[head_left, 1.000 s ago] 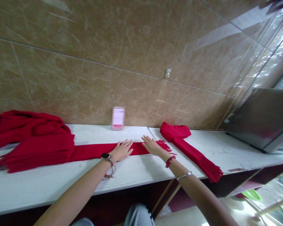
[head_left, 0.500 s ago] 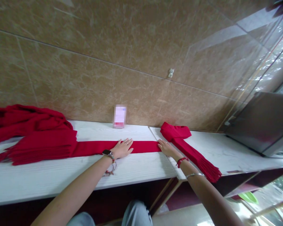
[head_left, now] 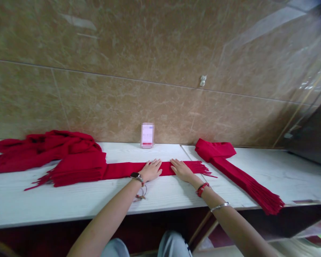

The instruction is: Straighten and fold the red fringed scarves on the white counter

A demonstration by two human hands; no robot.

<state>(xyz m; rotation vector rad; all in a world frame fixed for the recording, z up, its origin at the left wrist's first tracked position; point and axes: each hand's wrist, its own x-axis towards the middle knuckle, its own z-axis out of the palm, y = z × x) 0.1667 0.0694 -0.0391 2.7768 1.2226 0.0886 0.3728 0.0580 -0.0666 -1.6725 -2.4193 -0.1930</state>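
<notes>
A red fringed scarf (head_left: 120, 170) lies as a narrow flat strip along the white counter. My left hand (head_left: 151, 170) rests palm down on it with fingers extended. A short way to the right, my right hand (head_left: 182, 170) also lies flat on the strip, near its fringed end. The strip's left part runs up to a folded red stack (head_left: 81, 169) with fringe, beside a rumpled red heap (head_left: 61, 144); whether these join is hidden. To the right of my hands, another red scarf (head_left: 238, 175) lies bent, its fringe hanging over the counter's front edge.
A phone (head_left: 147, 135) with a blurred screen leans against the tiled wall (head_left: 123, 103) behind the counter (head_left: 69, 203). A small white cat-shaped hook (head_left: 203, 80) is on the wall. A dark appliance (head_left: 312, 132) stands at the far right. Open shelves lie below.
My right hand has slid left along the scarf toward my left hand, uncovering the fringed end. My left hand stays flat on the strip. The view has turned slightly left.
</notes>
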